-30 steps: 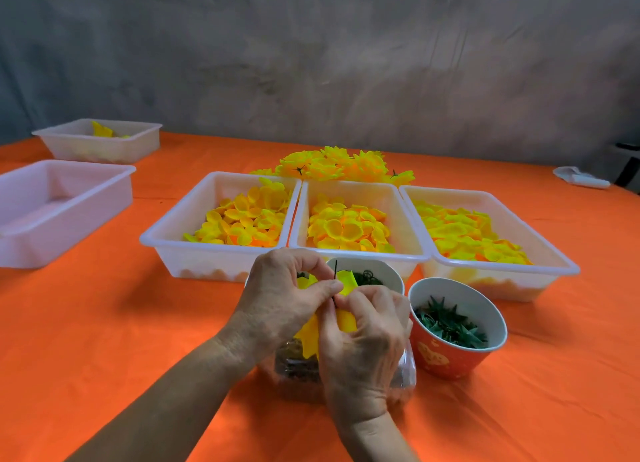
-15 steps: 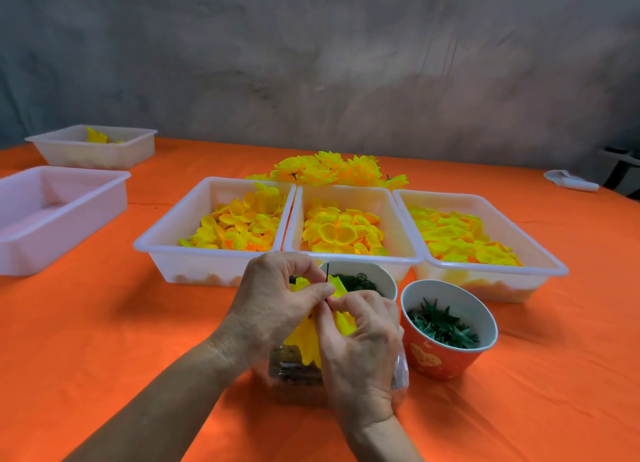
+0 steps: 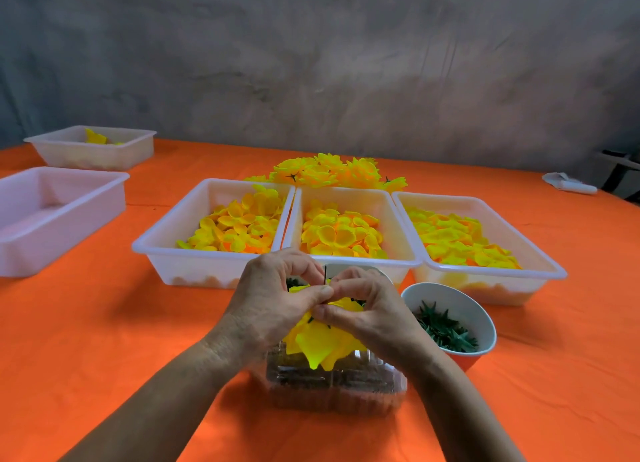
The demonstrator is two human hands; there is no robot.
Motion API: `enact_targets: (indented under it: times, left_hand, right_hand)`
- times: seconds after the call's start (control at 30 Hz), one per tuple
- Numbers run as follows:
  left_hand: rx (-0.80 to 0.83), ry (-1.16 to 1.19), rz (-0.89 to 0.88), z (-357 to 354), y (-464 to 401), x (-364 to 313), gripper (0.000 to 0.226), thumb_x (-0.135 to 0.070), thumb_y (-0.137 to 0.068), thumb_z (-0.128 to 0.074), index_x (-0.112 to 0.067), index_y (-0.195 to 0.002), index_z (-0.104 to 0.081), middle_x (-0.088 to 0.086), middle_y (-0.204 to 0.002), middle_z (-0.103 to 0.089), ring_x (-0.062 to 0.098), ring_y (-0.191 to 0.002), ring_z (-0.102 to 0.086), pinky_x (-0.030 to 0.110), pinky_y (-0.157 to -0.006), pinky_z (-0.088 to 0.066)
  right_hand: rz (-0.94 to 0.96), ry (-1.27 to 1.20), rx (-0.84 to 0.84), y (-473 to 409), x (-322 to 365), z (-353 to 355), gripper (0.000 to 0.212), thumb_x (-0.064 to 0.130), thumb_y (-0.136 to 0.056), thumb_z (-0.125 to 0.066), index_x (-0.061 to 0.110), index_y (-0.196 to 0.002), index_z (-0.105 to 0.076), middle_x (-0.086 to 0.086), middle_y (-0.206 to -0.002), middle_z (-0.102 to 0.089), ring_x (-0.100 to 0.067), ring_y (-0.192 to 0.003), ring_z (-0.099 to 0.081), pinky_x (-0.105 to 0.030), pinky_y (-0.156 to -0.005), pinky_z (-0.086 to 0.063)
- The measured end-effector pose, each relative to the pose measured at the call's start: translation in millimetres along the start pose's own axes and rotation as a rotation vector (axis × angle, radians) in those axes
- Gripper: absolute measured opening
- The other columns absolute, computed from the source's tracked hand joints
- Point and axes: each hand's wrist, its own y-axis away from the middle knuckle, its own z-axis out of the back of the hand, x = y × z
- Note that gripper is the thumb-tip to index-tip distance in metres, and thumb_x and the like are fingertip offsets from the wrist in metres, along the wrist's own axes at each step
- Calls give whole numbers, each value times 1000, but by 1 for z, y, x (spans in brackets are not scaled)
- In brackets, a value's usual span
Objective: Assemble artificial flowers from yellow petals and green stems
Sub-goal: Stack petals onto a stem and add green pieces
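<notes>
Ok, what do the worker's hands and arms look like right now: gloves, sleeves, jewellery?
Both are bare: the left hand and right hand wear no gloves, and no rings show. Both forearms are uncovered to the frame edge, with no sleeves, watch or bracelet visible.

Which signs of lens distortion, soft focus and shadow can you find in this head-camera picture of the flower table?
Head view: wide-angle bending bows the orange table and its far edge; detail is soft throughout, so the green pieces in the cup blur together; faint shadows lie left of the left hand and beside the petal trays; the yellow petals in both hands look over-bright; right hand sharpest.
</notes>
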Motion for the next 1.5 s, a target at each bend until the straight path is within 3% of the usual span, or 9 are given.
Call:
enact_targets:
  times: [0.13, 0.37, 0.5, 0.67, 0.77, 0.97, 1.23, 1.5]
  left_hand:
    - [4, 24, 8, 0, 1, 3, 25, -13, -69, -81, -27, -58, -64, -12, -78, -67, 9, -83, -64, 36, -79, -51]
    - [8, 95, 21, 0, 1, 4, 23, -13, -69, -82, -25, -58, -66, -12, -77, -67, 12, -84, -65, 52, -80, -49]
    - [4, 108, 12, 0, 0, 1, 22, -21, -66, -82, -30, -56, -65, -10, -75, -68, 11, -82, -65, 52, -79, -49]
    - [16, 103, 43, 1, 0, -1, 19, -17, -69, -81, -25, -60, -66, -5, -76, -68, 16, -85, -66, 48, -82, -50]
    - [33, 72, 63, 1, -1, -2, 22, -13, -70, -80, -25, -60, -65, -4, -79, -68, 18, -86, -65, 44, -85, -51]
    - [38, 78, 85, 2, -2, -4, 23, -10, -69, -80, -25, -59, -65, -5, -79, -68, 16, -86, -65, 43, -87, -50]
    - [35, 106, 76, 1, -3, 2, 20, -18, -68, -81, -27, -60, -66, -7, -79, -69, 16, -89, -65, 45, -90, -49]
    - [47, 106, 49, 1, -6, 7, 9, -29, -64, -73, -29, -59, -65, -11, -76, -68, 8, -87, -65, 42, -91, -49]
  right_hand:
    - [33, 32, -21, 0, -6, -2, 9, 30, -68, -81, 28, -75, -75, 0, -85, -61, -20, -96, -51, -32, -84, -39]
    - [81, -92, -60, 0, -20, -9, 24, 38, -62, -75, 19, -76, -76, -9, -82, -60, -23, -92, -50, -30, -79, -38]
    - [99, -145, -101, 3, -23, -14, 20, 34, -63, -75, 19, -75, -75, -8, -80, -61, -24, -92, -52, -37, -82, -40]
    - [80, -57, -191, 9, -16, -18, 15, 37, -63, -76, 33, -76, -73, 0, -80, -62, -13, -93, -51, -21, -79, -38]
    - [94, 79, -370, 16, -13, -23, 17, 34, -63, -81, 33, -77, -73, 8, -80, -62, -9, -95, -51, -15, -78, -38]
    - [161, 423, -722, 18, 3, -42, 20, 36, -64, -77, 20, -56, -68, 3, -71, -63, -24, -79, -58, -37, -67, -44]
    - [57, 300, -759, 19, 2, -53, 18, 20, -67, -83, 16, -59, -67, 2, -75, -61, -27, -84, -54, -49, -68, -46]
    - [81, 267, -796, 17, -9, -61, 19, 27, -71, -72, 15, -59, -64, 2, -76, -61, -25, -84, -54, -49, -67, -46]
